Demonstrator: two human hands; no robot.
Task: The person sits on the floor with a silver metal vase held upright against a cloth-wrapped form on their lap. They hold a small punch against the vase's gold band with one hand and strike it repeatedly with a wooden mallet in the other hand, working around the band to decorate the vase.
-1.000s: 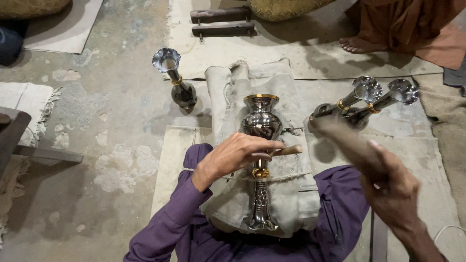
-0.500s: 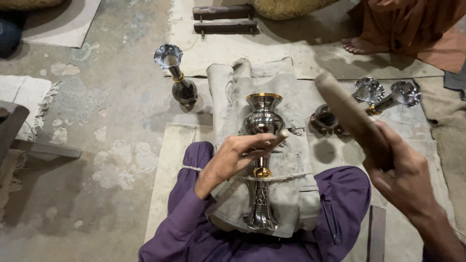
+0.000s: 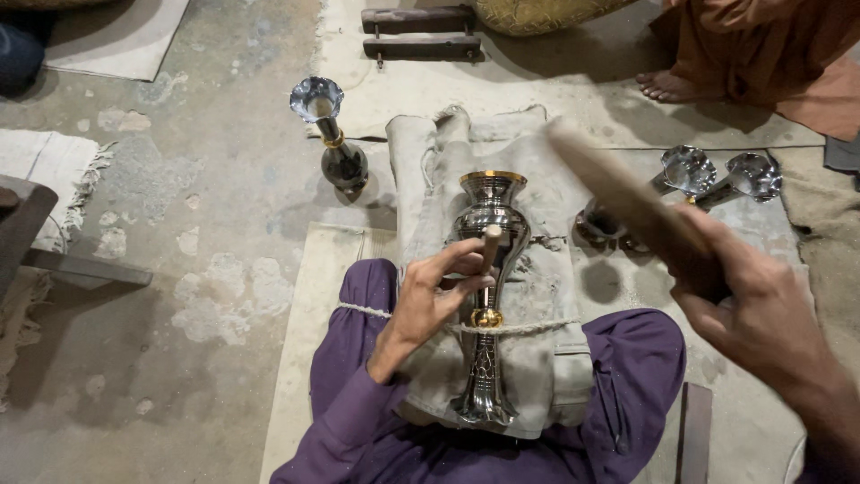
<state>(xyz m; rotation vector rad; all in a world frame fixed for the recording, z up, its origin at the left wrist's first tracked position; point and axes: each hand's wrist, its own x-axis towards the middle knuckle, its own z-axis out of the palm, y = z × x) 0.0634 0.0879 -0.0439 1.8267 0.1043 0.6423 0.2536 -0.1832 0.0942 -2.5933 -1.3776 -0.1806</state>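
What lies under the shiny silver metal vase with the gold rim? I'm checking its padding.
The silver vase lies on a folded grey cloth tied with cord across the purple-clad lap. What the cloth covers is hidden.

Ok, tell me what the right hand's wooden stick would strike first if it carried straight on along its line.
Likely the small tool that the left hand holds against the metal vase; the right hand aims its wooden stick up-left, though depth is unclear and it may pass above.
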